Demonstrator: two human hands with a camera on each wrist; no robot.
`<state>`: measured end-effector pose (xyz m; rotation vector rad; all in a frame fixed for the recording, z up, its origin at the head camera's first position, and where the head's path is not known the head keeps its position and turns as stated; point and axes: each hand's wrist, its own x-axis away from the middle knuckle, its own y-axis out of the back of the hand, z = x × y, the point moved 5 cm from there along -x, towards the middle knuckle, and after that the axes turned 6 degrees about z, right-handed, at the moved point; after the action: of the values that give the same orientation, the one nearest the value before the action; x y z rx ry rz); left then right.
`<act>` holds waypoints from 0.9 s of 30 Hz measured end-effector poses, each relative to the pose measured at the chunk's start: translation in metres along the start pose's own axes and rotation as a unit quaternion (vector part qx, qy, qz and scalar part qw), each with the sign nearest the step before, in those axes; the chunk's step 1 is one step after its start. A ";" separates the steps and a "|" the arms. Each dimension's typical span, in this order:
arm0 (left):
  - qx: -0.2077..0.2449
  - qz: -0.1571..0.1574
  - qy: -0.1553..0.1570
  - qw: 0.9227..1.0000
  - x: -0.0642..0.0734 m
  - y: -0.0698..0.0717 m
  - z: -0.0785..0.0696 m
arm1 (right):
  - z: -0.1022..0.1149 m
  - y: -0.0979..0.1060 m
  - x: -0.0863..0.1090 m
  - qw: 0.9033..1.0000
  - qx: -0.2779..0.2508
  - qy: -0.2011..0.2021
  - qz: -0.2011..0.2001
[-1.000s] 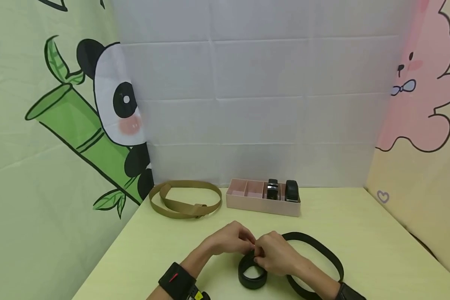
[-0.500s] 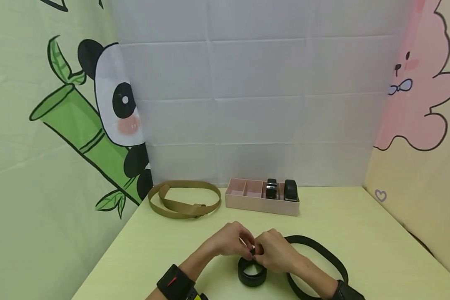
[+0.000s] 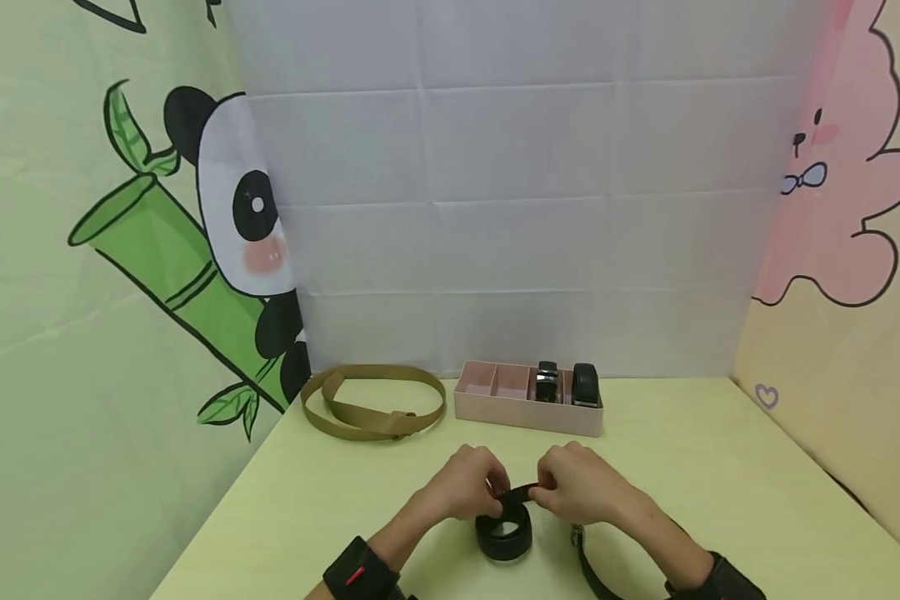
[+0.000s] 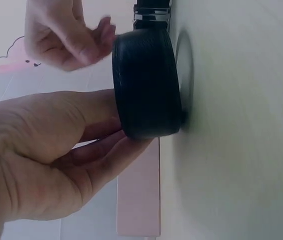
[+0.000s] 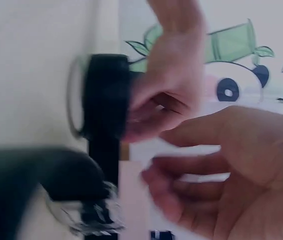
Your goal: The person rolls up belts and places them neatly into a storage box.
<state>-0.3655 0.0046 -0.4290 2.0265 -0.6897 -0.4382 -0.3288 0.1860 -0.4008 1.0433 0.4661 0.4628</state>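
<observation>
A black belt (image 3: 504, 546) is rolled at one end into a coil near the front of the table. My left hand (image 3: 468, 483) grips the coil's upper rim, with thumb and fingers reaching to it in the left wrist view. My right hand (image 3: 581, 483) is just right of the coil, by the strap leading off it. In the right wrist view, a gap shows between its thumb and loosely bent fingers (image 5: 164, 195), and no strap lies there. The silver buckle (image 3: 576, 535) hangs under the right hand, and the loose strap curves toward the front.
A tan belt (image 3: 360, 433) lies in loose loops at the back left. Beside it stands a pink divided box (image 3: 528, 412). Two dark coiled belts, one (image 3: 546, 382) with a silver buckle and one plain (image 3: 585, 385), sit in its right compartments.
My right hand has moved right, away from the coil, exposing strap between the hands. The belt's loose loop on the right has shifted, and the buckle now shows. My left hand stays at the coil.
</observation>
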 end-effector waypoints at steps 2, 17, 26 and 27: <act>-0.014 -0.015 0.001 1.000 0.000 0.004 0.004 | -0.004 0.004 0.007 0.998 0.034 -0.050 0.003; -0.036 -0.064 0.009 0.997 -0.001 0.021 0.035 | 0.012 -0.024 0.016 0.989 0.118 0.008 0.086; -0.050 -0.078 0.004 0.996 0.000 0.025 0.035 | 0.053 -0.045 0.014 0.971 0.166 0.113 0.127; -0.050 -0.078 0.005 0.996 0.001 0.024 0.035 | 0.056 -0.048 0.014 0.971 0.166 0.120 0.126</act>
<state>-0.3914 -0.0292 -0.4260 1.9928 -0.4956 -0.5416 -0.2792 0.1339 -0.4219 1.3859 0.6437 0.7614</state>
